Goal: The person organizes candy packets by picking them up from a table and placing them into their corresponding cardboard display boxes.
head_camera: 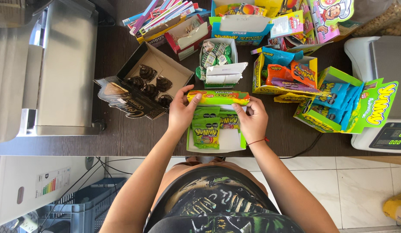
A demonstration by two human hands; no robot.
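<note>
Both hands hold a long green and orange candy display box lid (217, 97) above an open candy carton (216, 144) at the near edge of the dark tabletop (123, 133). The left hand (182, 111) pinches the lid's left end, its grip closed on the card; the right hand (252, 118) has its grip closed on the right end. The lid's long axis runs left to right, its printed face up. It looks like thin card: light, easily bent, best held at both ends as here. Green candy sachets (206, 131) lie in the carton beneath. A tray of chocolate pieces (151, 84) sits to the far left.
</note>
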